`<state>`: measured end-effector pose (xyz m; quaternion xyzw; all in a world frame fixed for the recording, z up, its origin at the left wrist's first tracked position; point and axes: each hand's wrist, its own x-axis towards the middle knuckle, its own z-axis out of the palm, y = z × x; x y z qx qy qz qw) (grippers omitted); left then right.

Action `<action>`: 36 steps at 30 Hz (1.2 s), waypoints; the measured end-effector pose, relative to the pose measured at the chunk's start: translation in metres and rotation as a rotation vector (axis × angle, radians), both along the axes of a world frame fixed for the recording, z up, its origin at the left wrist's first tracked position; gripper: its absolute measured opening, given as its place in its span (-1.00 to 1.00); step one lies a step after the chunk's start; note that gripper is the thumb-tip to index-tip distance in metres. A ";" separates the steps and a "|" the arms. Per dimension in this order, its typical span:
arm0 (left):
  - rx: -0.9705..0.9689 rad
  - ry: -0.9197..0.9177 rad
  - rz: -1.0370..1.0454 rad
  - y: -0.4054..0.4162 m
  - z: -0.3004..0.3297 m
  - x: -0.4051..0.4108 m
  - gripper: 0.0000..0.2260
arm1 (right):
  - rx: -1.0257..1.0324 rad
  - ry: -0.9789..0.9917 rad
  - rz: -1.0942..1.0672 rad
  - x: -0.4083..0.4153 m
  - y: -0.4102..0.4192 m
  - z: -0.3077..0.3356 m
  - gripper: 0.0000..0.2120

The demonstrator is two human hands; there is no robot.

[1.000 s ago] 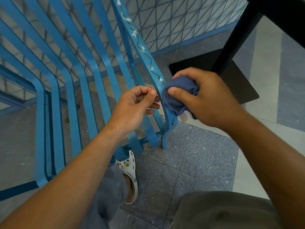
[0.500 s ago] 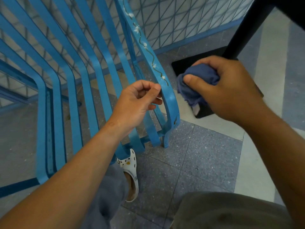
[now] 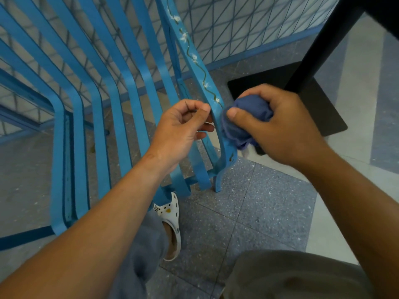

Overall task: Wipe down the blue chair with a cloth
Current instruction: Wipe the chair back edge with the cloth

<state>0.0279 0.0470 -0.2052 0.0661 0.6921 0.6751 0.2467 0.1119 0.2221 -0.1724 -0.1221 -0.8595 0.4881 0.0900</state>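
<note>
Wearing a white clog [image 3: 170, 214], the person curled the left hand [image 3: 181, 128] empty just beside the blue chair's [image 3: 59, 147] painted edge slat [image 3: 192, 55], while the right hand [image 3: 280, 128] gripped a bunched cloth [image 3: 248, 112] against that slat's outer side; a black table base [image 3: 323, 117] lay beyond.

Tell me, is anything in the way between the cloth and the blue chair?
No, nothing visible. The right hand grips the bunched dark blue cloth right against the flower-painted outer slat of the blue slatted chair. The left hand is on the slat's other side, not between.
</note>
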 end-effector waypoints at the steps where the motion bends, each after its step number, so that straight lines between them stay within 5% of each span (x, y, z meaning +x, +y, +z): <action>1: 0.003 -0.001 0.004 0.000 0.000 0.000 -0.95 | 0.029 -0.012 0.028 -0.001 -0.006 -0.002 -0.76; 8: 0.023 -0.013 -0.006 0.000 0.001 -0.002 -0.98 | 0.008 0.057 -0.250 -0.019 0.008 -0.005 -0.77; 13: -0.011 0.011 -0.016 -0.003 0.001 -0.004 -0.97 | -0.016 -0.026 0.008 -0.009 -0.010 -0.003 -0.77; 19: -0.021 0.012 -0.014 -0.006 0.002 -0.004 -0.97 | 0.026 0.036 -0.196 -0.016 0.007 0.005 -0.78; 24: -0.020 -0.002 -0.016 -0.006 0.000 -0.005 -0.90 | 0.041 -0.122 0.086 0.004 -0.009 0.006 -0.77; 32: 0.003 -0.048 -0.003 0.001 0.001 -0.004 -0.74 | 0.004 0.006 -0.218 -0.016 0.001 -0.010 -0.77; 36: -0.001 -0.052 0.001 0.001 0.000 -0.008 -0.75 | -0.030 0.006 -0.134 -0.005 -0.006 -0.004 -0.75</action>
